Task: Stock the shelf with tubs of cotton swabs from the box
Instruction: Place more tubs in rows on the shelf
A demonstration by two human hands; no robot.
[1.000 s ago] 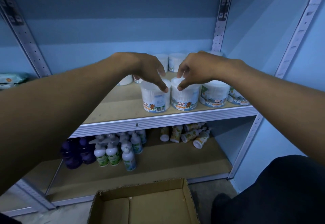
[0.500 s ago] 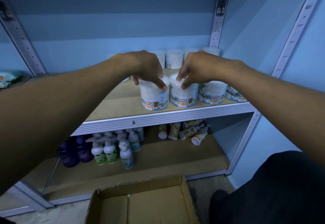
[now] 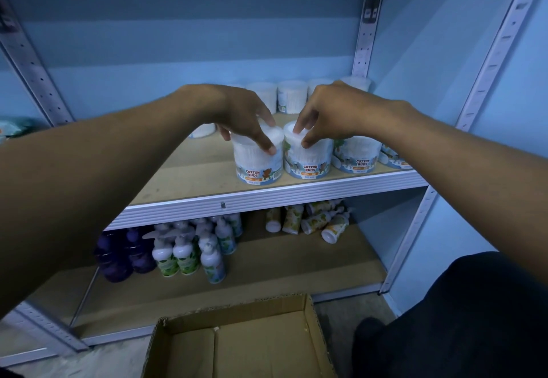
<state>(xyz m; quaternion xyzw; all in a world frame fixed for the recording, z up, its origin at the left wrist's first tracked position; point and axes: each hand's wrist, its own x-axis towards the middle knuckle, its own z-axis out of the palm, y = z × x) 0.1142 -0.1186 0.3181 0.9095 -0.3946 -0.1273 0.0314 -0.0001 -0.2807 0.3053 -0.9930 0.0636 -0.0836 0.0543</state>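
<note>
Both hands reach over the near edge of the upper shelf (image 3: pixel 267 196), each on one tub of cotton swabs. The left hand (image 3: pixel 240 113) grips the left tub (image 3: pixel 258 167) from above, fingers curled over its lid and thumb tip on the near rim. The right hand (image 3: pixel 335 111) grips the right tub (image 3: pixel 308 164) the same way, fingertips on the lid and thumb at the near rim. The two tubs stand upright, side by side and touching or nearly so, labels reading "COTTON BUDS" facing near. Further tubs (image 3: pixel 355 155) continue the front row to the right, and a second row of tubs (image 3: pixel 292 97) stands at the far edge of the shelf against the blue wall. On the lower shelf (image 3: pixel 281 262) stand purple bottles (image 3: pixel 124 256) at left, white pump bottles (image 3: pixel 189 247) beside them, and small bottles lying on their sides (image 3: pixel 314 220) at right. An open cardboard box (image 3: pixel 237 345) sits on the floor below, nearest the camera; no tubs are visible in the part shown.
</note>
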